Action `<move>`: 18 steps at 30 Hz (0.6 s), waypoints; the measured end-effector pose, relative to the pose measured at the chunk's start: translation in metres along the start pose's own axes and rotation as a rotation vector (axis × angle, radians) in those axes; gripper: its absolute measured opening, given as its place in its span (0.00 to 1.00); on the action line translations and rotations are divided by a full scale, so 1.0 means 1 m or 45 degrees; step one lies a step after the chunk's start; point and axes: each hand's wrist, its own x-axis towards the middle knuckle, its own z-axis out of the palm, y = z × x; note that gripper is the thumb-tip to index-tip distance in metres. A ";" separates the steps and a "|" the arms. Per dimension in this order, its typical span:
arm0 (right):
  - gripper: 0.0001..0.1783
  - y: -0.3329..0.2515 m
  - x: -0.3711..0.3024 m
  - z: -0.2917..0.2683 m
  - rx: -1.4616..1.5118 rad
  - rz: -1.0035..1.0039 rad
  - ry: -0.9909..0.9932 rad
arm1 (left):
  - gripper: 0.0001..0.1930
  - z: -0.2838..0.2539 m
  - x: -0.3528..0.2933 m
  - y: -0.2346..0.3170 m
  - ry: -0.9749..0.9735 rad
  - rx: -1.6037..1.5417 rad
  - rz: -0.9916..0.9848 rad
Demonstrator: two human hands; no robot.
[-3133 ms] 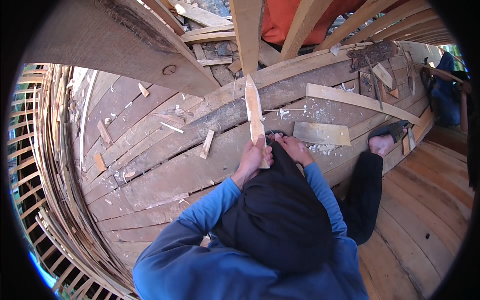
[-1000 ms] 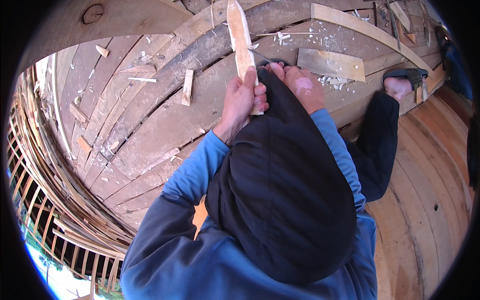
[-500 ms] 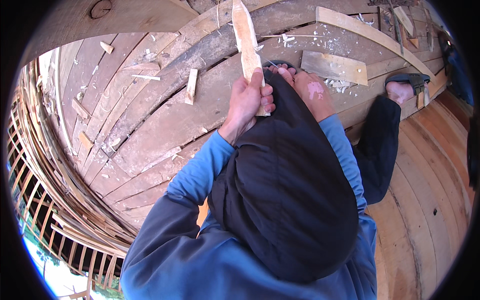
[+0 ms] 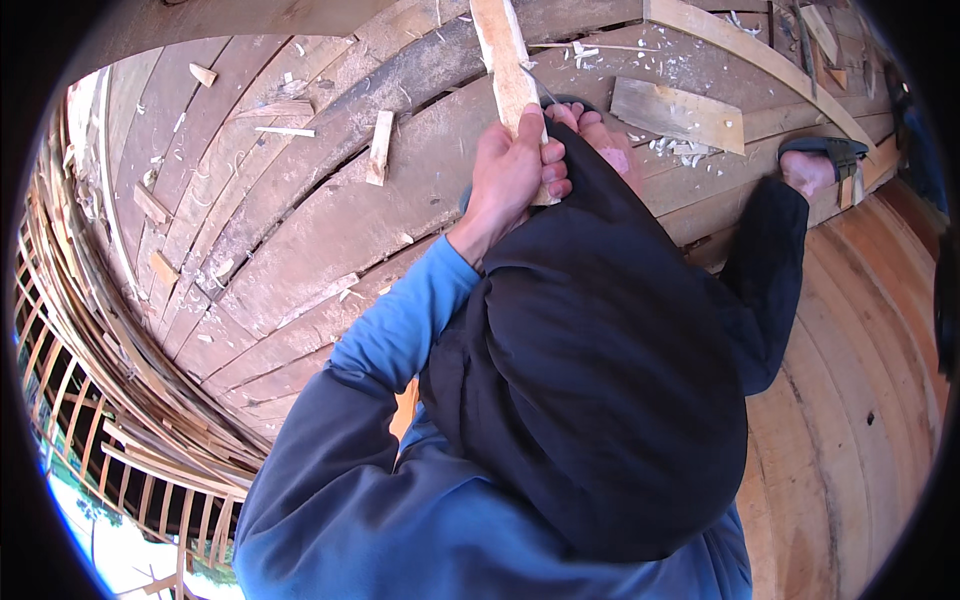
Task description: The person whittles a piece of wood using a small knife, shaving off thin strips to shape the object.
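Wooden stick [image 4: 506,65]: long axis forward, slightly left (tip out-of-frame); left hand [image 4: 511,168] grips it, right hand [image 4: 600,138] blade [image 4: 541,85].

No words, labels, brands, numbers or signs could be read on anything shown in the view.

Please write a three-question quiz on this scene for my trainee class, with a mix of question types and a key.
1. Which hand grips the pale wooden piece?
A) the left hand
B) the right hand
C) neither hand

2. True or false: a dark sandal is on the foot at the right side of the picture.

3. Fill in the colour: the sleeve over the left forearm is ____.

Key: 1. A; 2. True; 3. blue
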 end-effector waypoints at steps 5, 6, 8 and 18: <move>0.25 -0.005 0.001 -0.009 1.357 0.505 -0.730 | 0.15 0.000 0.004 0.000 -0.010 0.011 0.019; 0.26 -0.011 -0.010 -0.019 1.346 0.464 -0.730 | 0.15 -0.004 0.005 -0.003 0.010 0.028 0.023; 0.26 -0.014 -0.015 -0.034 1.086 0.302 -0.683 | 0.14 -0.002 0.005 -0.004 0.024 0.068 0.033; 0.30 -0.007 0.020 -0.054 -0.780 -0.506 -0.213 | 0.14 -0.005 0.003 -0.006 0.066 0.122 0.040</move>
